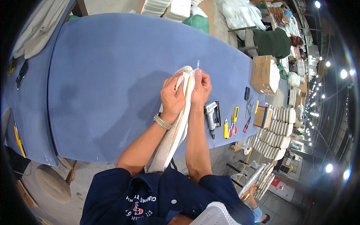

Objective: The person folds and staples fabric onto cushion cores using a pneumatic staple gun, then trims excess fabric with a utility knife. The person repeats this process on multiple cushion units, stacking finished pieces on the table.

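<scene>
An upholstered seat pad (162,153) stands on edge between my forearms, its far end over the blue table. Beige woven fabric covers one face; a thin wood-coloured edge and white material show along its side. My left hand (174,98) is closed on the pad's far end, fingers gripping the folded fabric rim. On the other side, my right hand (200,90) is closed in a pinch at the white edge, and a small white wisp (198,64) sticks up beyond the fingertips. To the right of my right forearm lies a staple gun (213,115).
On the blue table (101,82), right side, lie a yellow cutter (225,129), scissors (234,120), red-handled pliers (246,125) and a black-handled tool (246,93). A cardboard box (261,75) stands at the right. Stacked seat pads (275,129) and other people are beyond.
</scene>
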The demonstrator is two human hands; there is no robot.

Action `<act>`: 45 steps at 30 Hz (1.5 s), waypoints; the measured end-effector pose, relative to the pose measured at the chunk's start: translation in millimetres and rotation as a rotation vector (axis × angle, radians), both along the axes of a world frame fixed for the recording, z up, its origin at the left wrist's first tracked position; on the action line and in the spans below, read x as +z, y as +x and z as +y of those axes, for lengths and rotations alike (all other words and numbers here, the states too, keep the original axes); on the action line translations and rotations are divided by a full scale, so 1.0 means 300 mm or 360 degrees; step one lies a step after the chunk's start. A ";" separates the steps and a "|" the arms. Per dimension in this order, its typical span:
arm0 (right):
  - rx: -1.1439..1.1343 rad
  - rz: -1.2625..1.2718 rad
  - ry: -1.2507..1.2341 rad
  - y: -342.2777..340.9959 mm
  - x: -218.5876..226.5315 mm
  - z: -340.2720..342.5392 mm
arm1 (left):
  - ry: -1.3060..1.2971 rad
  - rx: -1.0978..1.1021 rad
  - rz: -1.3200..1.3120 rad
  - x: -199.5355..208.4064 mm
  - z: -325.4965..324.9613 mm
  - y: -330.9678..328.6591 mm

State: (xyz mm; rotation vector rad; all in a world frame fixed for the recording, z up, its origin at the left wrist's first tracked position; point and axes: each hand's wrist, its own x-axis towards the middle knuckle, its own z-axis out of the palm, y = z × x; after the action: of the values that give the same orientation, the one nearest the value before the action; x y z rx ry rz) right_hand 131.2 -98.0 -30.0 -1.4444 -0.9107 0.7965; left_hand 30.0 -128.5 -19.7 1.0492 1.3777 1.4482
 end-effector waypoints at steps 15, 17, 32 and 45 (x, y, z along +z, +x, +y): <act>0.0320 0.0829 0.0505 -0.038 -0.017 -0.073 | 0.0392 -0.0127 0.0258 0.040 -0.060 -0.032; 0.0342 0.0862 0.0481 -0.048 -0.002 -0.075 | 0.0368 -0.0214 0.0366 0.036 -0.067 -0.054; 0.0298 0.0908 0.0461 -0.028 -0.032 -0.064 | -0.0274 -0.1214 -0.0327 -0.108 0.303 -0.061; 0.0271 0.0753 0.0402 -0.063 0.010 -0.093 | -0.0596 -0.1649 0.0108 0.007 0.400 -0.100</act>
State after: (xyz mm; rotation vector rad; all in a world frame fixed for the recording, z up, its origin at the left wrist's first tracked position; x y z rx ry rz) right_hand 112.2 -126.0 -27.0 -0.9113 -0.7404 1.0535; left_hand -0.1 -8.6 -17.5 1.2706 0.8441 0.3808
